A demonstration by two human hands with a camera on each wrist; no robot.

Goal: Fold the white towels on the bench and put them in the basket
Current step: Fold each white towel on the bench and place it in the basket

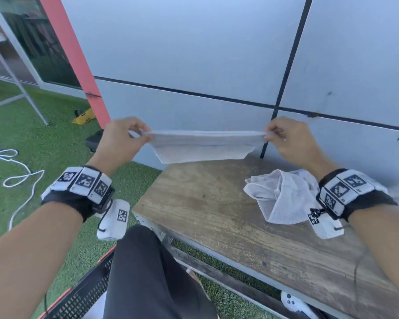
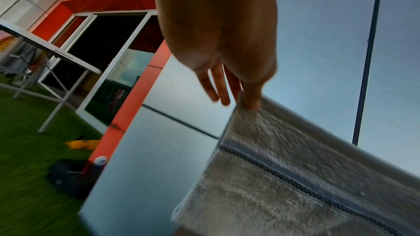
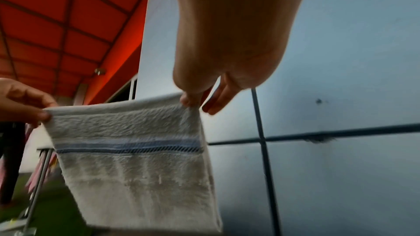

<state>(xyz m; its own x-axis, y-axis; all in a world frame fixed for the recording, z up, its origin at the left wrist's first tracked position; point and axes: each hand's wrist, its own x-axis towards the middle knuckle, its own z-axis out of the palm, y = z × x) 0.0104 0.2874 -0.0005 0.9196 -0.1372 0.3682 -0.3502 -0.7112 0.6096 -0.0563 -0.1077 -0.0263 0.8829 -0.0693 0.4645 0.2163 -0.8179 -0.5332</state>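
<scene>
A white towel [image 1: 203,146] with a blue stripe [image 3: 129,145] hangs stretched in the air above the far end of the wooden bench [image 1: 217,215]. My left hand [image 1: 145,134] pinches its left top corner and my right hand [image 1: 268,134] pinches its right top corner. Seen from the left wrist, the towel [image 2: 295,168] hangs below my thumb. A second white towel [image 1: 279,196] lies crumpled on the bench under my right wrist. A black mesh basket [image 1: 83,293] with an orange rim sits on the grass at the lower left, partly hidden by my leg.
A grey panelled wall [image 1: 194,54] rises directly behind the bench. A white rope [image 1: 21,178] lies on the artificial grass at the left, near a yellow object [image 1: 83,115] and a folding table leg [image 1: 21,84]. A white shoe [image 1: 295,305] shows under the bench.
</scene>
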